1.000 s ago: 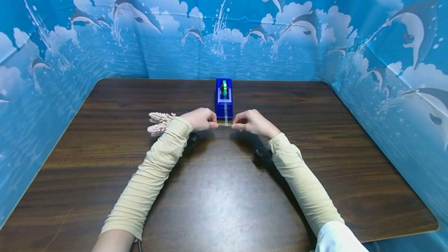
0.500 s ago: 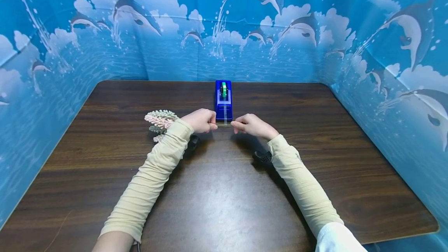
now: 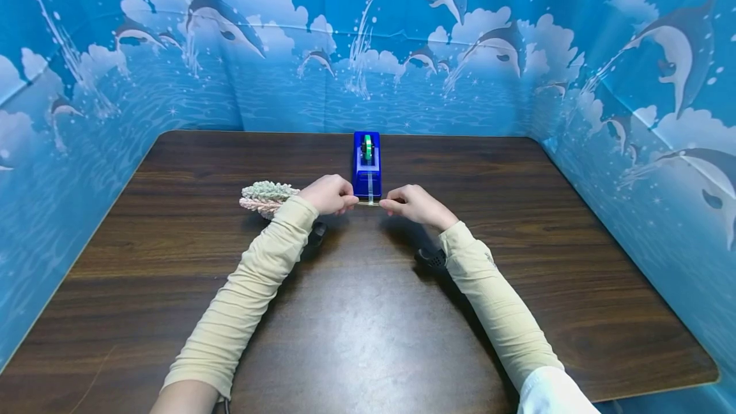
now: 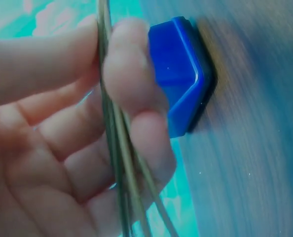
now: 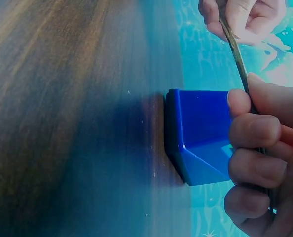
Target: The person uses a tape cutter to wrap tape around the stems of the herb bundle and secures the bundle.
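Observation:
My left hand point(image 3: 330, 195) pinches a bunch of thin stems point(image 4: 129, 173) between thumb and finger; the lower stems fan apart across the palm. Fluffy flower heads point(image 3: 267, 198), pale green above pink, stick out to the left, partly behind the sleeve. My right hand point(image 3: 418, 204) grips the other end of the stems, fingers curled round them in the right wrist view. A blue tape dispenser point(image 3: 360, 182) with a green-cored roll stands just beyond both hands. From it a clear strip of tape point(image 3: 370, 189) runs down to the stems between the hands.
The dark wood table point(image 3: 368, 312) reaches back to a blue dolphin-print curtain point(image 3: 276, 82) enclosing the back and sides. A black wrist device point(image 3: 431, 257) hangs under the right forearm, close over the tabletop.
The flower heads have turned over: pink ones showed first, then a spread of green and pink, now green on top. The hands shift only slightly, and the tape still meets the stems.

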